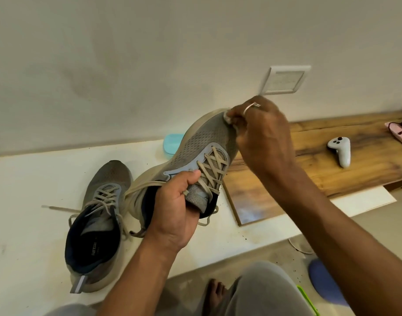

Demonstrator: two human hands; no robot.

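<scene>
The right grip [263, 135] wears a thin, silver-coloured ring [250, 107] with a small raised setting on one finger. The left grip [175, 201] is bare, its thumbnail cut short. The right forearm [332, 213] and the left forearm [136, 277] are uncovered as far as they show. Plain light grey trousers [263, 290] of soft cloth cover both knees. Between the knees shows a bare foot [215, 293].
</scene>
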